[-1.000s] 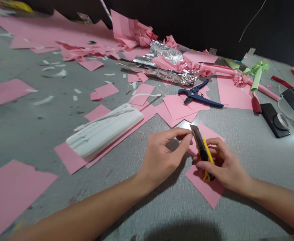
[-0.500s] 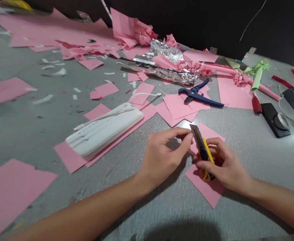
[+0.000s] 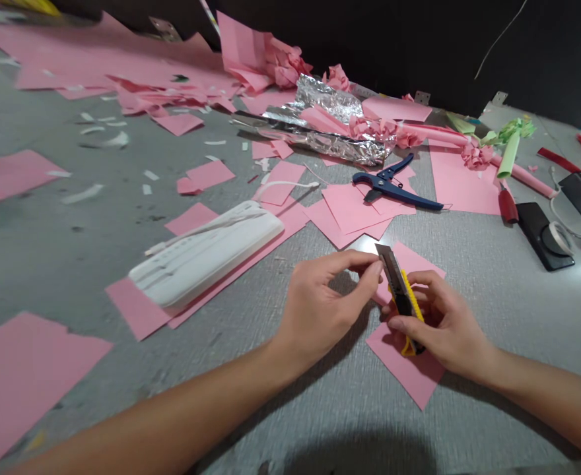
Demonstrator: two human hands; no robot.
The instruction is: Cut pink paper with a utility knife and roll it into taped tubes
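Observation:
A yellow utility knife (image 3: 403, 290) with its blade extended is in my right hand (image 3: 442, 326), the thumb along the handle and the fingers behind it. The blade points up and slightly to the left. My left hand (image 3: 327, 300) pinches thumb and forefinger together at the blade's left side near its tip. Pink paper (image 3: 414, 379) lies on the table under the knife, with another pink part showing behind the blade. Just beyond the hands are several overlapping pink sheets (image 3: 342, 214).
A white power strip (image 3: 208, 257) lies on pink paper to the left. Dark blue cutters (image 3: 394, 188) rest beyond the knife, with crumpled foil (image 3: 330, 122) behind. At right are a black phone (image 3: 538, 231) and a green paper flower (image 3: 511, 148). Pink scraps cover the grey table (image 3: 181, 376).

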